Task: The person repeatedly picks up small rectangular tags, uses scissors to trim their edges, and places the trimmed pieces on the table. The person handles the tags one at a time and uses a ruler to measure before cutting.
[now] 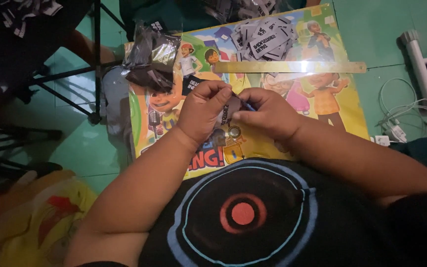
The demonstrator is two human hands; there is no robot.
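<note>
My left hand (pixel 202 111) and my right hand (pixel 268 113) meet over a colourful cartoon-printed board (pixel 344 116). Together they pinch a small grey fabric label (pixel 227 114) with white lettering; the fingertips touch at its top edge. A thin dark thing, perhaps a thread or needle, shows between the fingers, too small to tell. A heap of similar grey labels (pixel 265 37) lies at the board's far end, behind a long brass-coloured metal ruler (pixel 292 67).
A clear plastic bag of dark labels (pixel 149 54) rests at the board's far left corner. Black metal stand legs (pixel 96 59) cross the green floor on the left. A white power strip (pixel 418 62) and white cables (pixel 401 116) lie at right. Yellow cloth (pixel 40 217) sits lower left.
</note>
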